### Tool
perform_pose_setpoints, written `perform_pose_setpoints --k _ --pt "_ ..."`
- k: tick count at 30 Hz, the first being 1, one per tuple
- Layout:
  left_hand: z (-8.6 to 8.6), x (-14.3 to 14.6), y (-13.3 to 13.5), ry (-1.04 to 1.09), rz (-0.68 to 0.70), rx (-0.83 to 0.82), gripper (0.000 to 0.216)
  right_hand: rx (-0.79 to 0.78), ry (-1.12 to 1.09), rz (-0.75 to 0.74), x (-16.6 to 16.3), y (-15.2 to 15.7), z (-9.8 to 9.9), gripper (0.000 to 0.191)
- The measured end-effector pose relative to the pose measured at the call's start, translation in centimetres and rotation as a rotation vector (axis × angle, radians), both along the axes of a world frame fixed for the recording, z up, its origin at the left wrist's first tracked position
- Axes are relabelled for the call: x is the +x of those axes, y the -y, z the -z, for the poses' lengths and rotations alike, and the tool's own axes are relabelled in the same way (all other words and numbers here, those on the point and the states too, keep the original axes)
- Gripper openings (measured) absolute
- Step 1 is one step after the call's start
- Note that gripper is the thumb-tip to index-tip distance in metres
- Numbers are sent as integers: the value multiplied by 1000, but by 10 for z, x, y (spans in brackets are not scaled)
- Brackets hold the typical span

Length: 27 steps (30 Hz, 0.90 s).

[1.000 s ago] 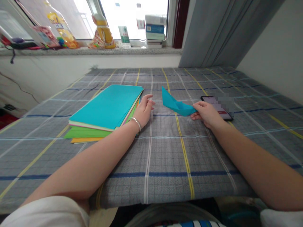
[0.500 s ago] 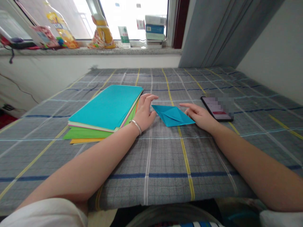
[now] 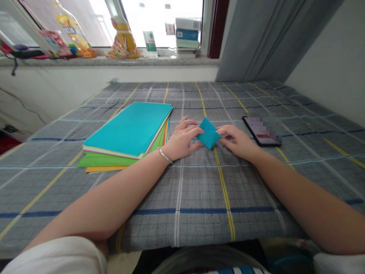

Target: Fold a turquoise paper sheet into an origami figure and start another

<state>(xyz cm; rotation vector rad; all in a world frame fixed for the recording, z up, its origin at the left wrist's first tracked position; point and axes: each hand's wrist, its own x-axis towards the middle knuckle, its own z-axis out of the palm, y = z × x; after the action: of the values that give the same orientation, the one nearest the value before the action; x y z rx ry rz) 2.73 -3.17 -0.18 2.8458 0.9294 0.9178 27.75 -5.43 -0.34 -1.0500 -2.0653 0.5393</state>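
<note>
A small folded piece of teal paper [image 3: 208, 133] lies on the checked grey cloth, between my two hands. My left hand [image 3: 182, 137], with a silver bangle on the wrist, grips the paper's left side with curled fingers. On the paper's right edge my right hand [image 3: 238, 140] presses with its fingers bent. Both hands rest on the cloth.
A stack of coloured paper sheets [image 3: 128, 131], teal on top, lies to the left of my left hand. A phone [image 3: 261, 131] lies to the right of my right hand. The checked cloth [image 3: 199, 190] covers the table. Bottles and boxes stand on the windowsill [image 3: 114, 61].
The teal paper was held up by my right hand, then laid flat, and is now folded into a smaller shape. Both hands have closed in on it from either side.
</note>
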Motion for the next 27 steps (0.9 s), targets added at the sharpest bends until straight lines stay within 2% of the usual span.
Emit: perform_pose_setpoints --k 3,6,10,17,22,27 --pt "2 5 -3 131 -43 -110 34 -196 -248 -29 -8 3 0 14" --pt "2 9 -4 276 -12 -270 26 -283 -431 -37 -14 4 -1 25" --pt "-3 14 -1 493 53 -553 27 -384 -507 -76 -18 4 0 39" --pt "-6 17 3 689 302 -975 39 -455 -605 -150 -19 7 -1 39" --pt "-4 16 3 723 378 -1068 42 -490 -641 -197 -19 9 -2 39" --pt "-7 16 6 700 335 -1064 44 -458 -631 -167 -18 7 1 36"
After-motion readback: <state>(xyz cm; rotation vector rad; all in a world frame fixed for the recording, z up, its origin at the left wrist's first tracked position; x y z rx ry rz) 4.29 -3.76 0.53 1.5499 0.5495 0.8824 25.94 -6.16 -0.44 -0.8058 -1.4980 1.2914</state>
